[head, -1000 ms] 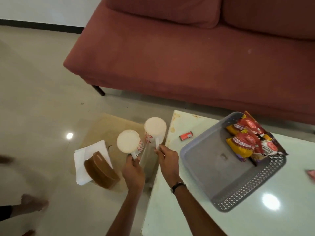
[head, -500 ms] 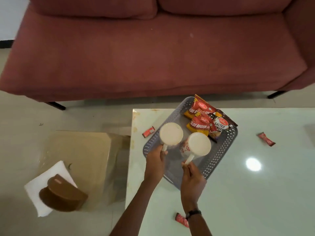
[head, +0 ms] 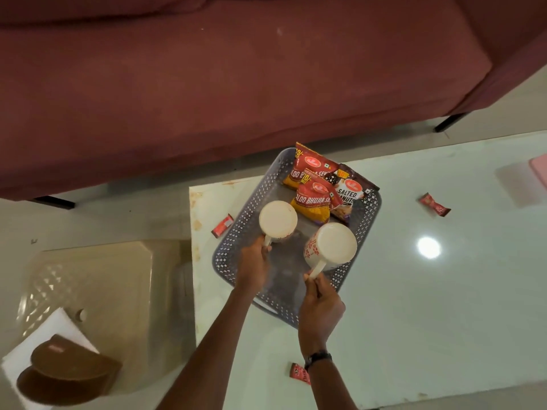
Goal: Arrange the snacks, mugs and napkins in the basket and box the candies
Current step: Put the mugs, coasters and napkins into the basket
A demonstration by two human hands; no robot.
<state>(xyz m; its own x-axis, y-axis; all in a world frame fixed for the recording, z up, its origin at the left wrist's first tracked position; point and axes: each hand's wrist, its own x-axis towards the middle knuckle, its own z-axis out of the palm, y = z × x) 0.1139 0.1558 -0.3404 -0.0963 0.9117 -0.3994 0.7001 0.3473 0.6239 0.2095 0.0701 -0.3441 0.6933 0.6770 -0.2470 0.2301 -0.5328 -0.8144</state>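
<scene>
Status: snack stage complete. Three snack packets (head: 321, 187) lie at the far end of the grey perforated basket (head: 233, 241), frame centre.

Mug stage in hand. The left hand (head: 254, 269) is closed on the handle of the left mug (head: 277, 221); the right hand (head: 321, 309) is closed on the handle of the right mug (head: 331, 245). Both mugs are over the basket floor; contact with it cannot be confirmed.

Outstanding: napkins (head: 38, 341) remain in a brown holder (head: 66, 371) at lower left, outside the basket. Three wrapped candies (head: 434, 205) (head: 222, 225) (head: 300, 373) lie loose on the table (head: 444, 321), unboxed.
</scene>
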